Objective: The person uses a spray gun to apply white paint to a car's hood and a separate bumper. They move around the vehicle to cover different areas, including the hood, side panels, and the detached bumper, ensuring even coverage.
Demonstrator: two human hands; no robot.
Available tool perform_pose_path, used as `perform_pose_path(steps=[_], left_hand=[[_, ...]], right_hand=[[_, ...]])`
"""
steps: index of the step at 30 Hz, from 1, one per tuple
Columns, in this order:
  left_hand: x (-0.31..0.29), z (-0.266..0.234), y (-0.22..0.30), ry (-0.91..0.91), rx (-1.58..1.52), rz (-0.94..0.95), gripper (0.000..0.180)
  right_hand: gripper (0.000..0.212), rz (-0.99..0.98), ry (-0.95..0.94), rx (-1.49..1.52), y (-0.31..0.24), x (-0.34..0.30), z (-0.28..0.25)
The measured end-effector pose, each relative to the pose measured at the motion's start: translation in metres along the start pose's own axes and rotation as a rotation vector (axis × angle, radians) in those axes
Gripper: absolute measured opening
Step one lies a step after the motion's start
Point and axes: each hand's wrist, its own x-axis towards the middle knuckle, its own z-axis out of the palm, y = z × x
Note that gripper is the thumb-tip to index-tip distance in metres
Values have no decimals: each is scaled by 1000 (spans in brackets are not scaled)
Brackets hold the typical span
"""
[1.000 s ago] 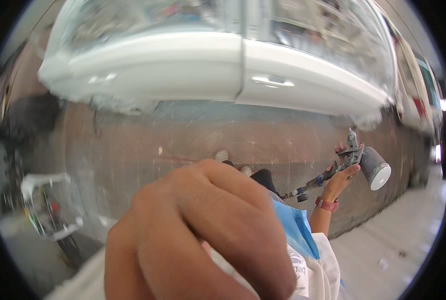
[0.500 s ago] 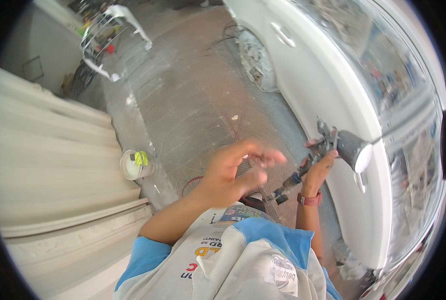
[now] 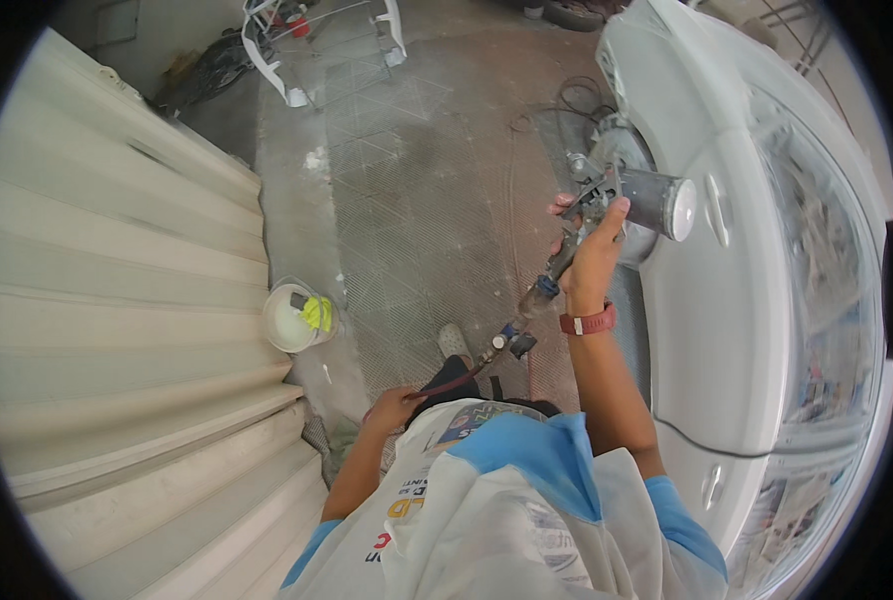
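My right hand (image 3: pixel 594 257), with a dark red watch on its wrist, grips a spray gun (image 3: pixel 589 212) by its handle. The gun's dark grey cup with a pale round end (image 3: pixel 659 203) points right, toward the white car side (image 3: pixel 712 320). Below the handle hang a small filter and valve fittings (image 3: pixel 512 338), joined to a dark red air hose (image 3: pixel 459 382). That hose runs down to my left hand (image 3: pixel 395 408), which is closed on it beside my waist. The left fingertips are partly hidden.
A white bucket (image 3: pixel 285 335) with a yellow-green cloth (image 3: pixel 317 313) stands left, by pale corrugated panels (image 3: pixel 137 300). Plastic film covers the car windows (image 3: pixel 827 260). A white bumper-like part on a stand (image 3: pixel 267 70) is at the far left. Hose coils (image 3: pixel 582 95) lie near the car.
My left hand has dropped from mid-air to my waist and taken hold of the hose. The right hand has moved the spray gun farther forward and left. The view has turned.
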Motion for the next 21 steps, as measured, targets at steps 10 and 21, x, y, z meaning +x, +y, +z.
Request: perform_pose_path(steps=[10, 21], left_hand=[[1, -25, -135, 4, 2, -527, 39], [162, -105, -21, 341, -224, -736, 39]], right_hand=[[77, -71, -299, -121, 60, 136, 200], [61, -232, -661, -4, 103, 384, 459]])
